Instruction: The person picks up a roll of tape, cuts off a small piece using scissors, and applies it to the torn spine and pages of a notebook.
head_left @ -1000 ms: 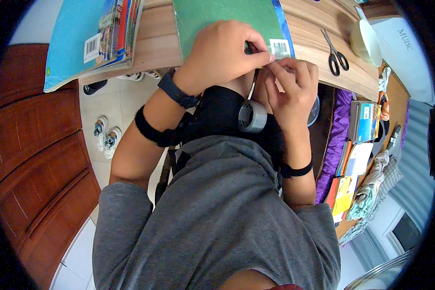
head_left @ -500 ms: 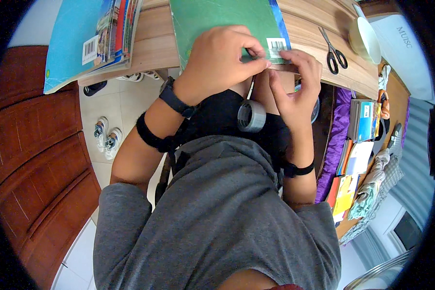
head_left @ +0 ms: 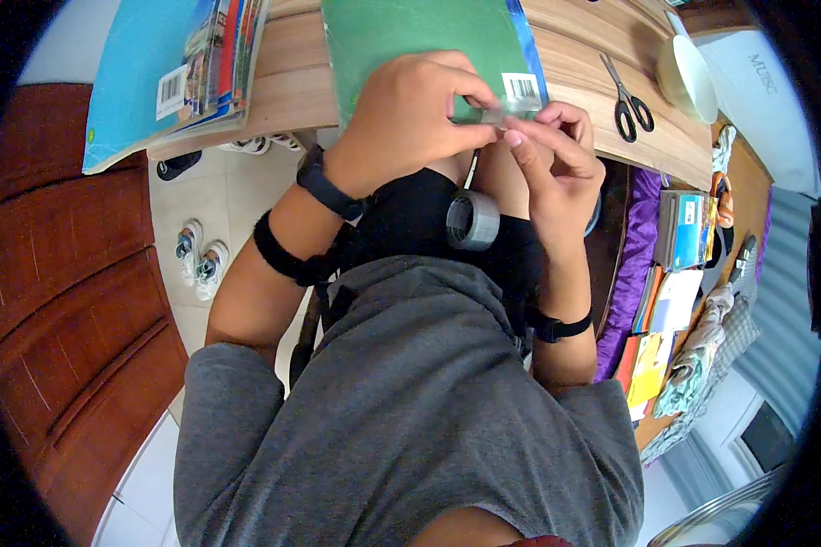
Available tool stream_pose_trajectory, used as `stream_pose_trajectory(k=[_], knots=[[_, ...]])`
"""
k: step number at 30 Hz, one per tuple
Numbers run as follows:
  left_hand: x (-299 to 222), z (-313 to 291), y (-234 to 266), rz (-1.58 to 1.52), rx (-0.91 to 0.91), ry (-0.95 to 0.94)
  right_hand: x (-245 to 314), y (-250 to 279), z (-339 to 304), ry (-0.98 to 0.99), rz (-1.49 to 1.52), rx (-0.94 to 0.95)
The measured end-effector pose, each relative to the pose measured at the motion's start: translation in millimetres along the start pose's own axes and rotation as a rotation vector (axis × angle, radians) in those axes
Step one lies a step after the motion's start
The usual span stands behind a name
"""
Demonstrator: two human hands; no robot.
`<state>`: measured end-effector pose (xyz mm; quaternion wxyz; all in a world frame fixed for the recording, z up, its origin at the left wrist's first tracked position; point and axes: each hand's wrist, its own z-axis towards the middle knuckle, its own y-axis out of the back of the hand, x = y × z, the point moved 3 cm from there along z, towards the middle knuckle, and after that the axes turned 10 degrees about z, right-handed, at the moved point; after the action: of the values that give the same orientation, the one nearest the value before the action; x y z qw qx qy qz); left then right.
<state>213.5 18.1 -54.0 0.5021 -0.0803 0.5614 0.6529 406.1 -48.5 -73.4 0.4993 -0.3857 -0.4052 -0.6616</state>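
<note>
Between both hands is a short strip of clear tape (head_left: pixel 493 117), held just over the near edge of a green book (head_left: pixel 410 36) with a barcode label. My left hand (head_left: pixel 410 109) pinches one end between thumb and forefinger. Thumb and fingertips of my right hand (head_left: pixel 561 169) close on the other end, very near the left fingertips. A roll of grey-looking tape (head_left: pixel 472 221) rests on my lap, below the hands.
Black-handled scissors (head_left: pixel 626 102) lie on the wooden table (head_left: pixel 292 77) to the right, beside a pale bowl (head_left: pixel 687 80). A stack of books with a blue cover (head_left: pixel 137 82) overhangs the table edge at left. More books (head_left: pixel 680 228) stand on a shelf to the right.
My right hand's fingers have moved left and closed in from a wider spread, meeting the left fingertips at the strip. The strip now shows more plainly. The left hand has hardly moved.
</note>
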Motion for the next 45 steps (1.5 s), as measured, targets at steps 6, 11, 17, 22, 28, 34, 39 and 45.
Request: stream_pose_trajectory(k=[6, 11, 17, 22, 28, 34, 39, 45], knots=[[3.4, -2.5, -1.1, 0.011, 0.019, -0.06, 7.2, 1.9, 0.1, 0.007, -0.003, 0.112], [2.5, -1.7, 3.1, 0.028, 0.065, -0.101, 9.9, 4.0, -0.8, -0.011, 0.002, 0.114], [6.1, -7.1, 1.9, 0.093, 0.043, -0.148, 13.5, 4.7, -1.2, 0.16, -0.132, 0.148], [2.1, -9.1, 2.8, 0.209, 0.025, -0.213, 7.7, 4.4, -6.2, 0.177, -0.12, 0.143], [-0.4, -9.7, 4.6, 0.286, 0.019, -0.302, 3.9, 1.1, -12.4, 0.198, -0.116, 0.127], [-2.9, -10.9, 4.9, 0.384, -0.024, -0.402, 3.9, 1.9, -14.6, 0.219, -0.144, 0.161], [1.6, -12.3, 3.5, 0.422, -0.038, -0.487, 1.4, 1.8, -15.3, 0.212, -0.139, 0.169], [-1.4, -13.1, 6.4, 0.496, 0.003, -0.473, -0.2, 1.2, -17.0, 0.226, -0.132, 0.165]])
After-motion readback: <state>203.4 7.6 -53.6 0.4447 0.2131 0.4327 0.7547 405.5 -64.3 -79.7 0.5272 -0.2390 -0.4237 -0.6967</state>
